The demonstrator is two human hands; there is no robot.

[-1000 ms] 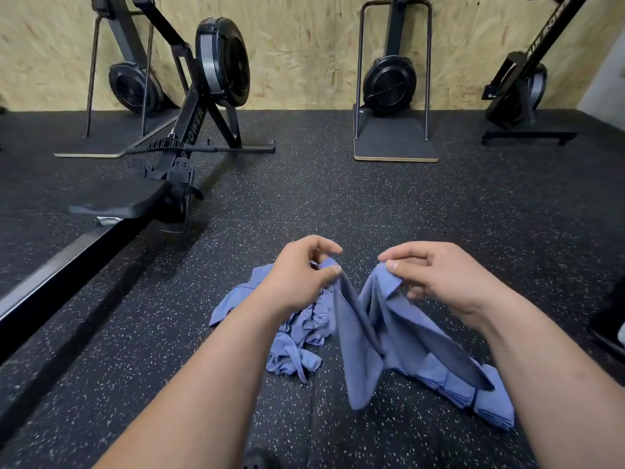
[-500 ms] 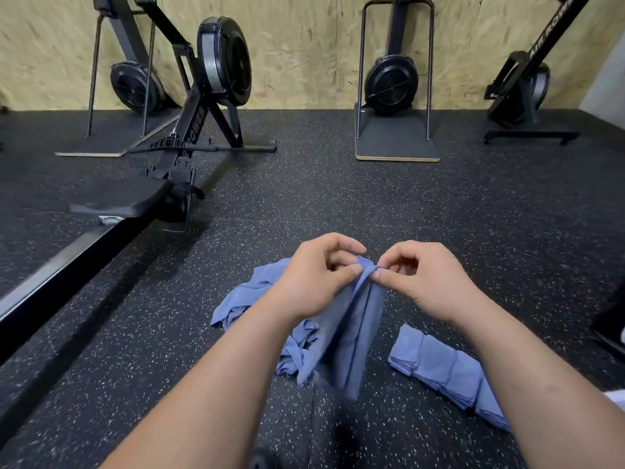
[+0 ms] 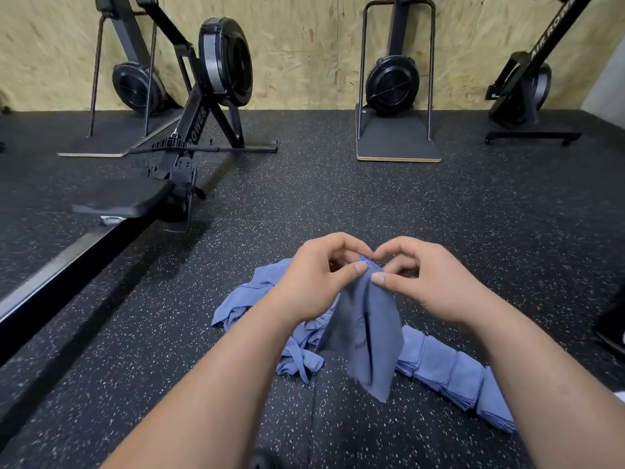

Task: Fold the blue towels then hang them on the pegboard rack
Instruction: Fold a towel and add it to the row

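A blue towel hangs folded in half above the speckled black floor, its top corners pinched together. My left hand and my right hand touch fingertip to fingertip at that top edge, both gripping it. Behind and left of the hanging towel lies a crumpled heap of blue towels. To the right on the floor rests a row of folded blue towels, partly hidden by my right forearm. No pegboard rack is in view.
A black rowing machine with its long rail runs along the left. Two upright flywheel machines stand against the chipboard wall, another one at far right. A dark object sits at the right edge.
My hands came together, bringing the towel's two upper corners into one pinch. The towel went from spread open to doubled over and hanging narrow. The folded row at right became visible.
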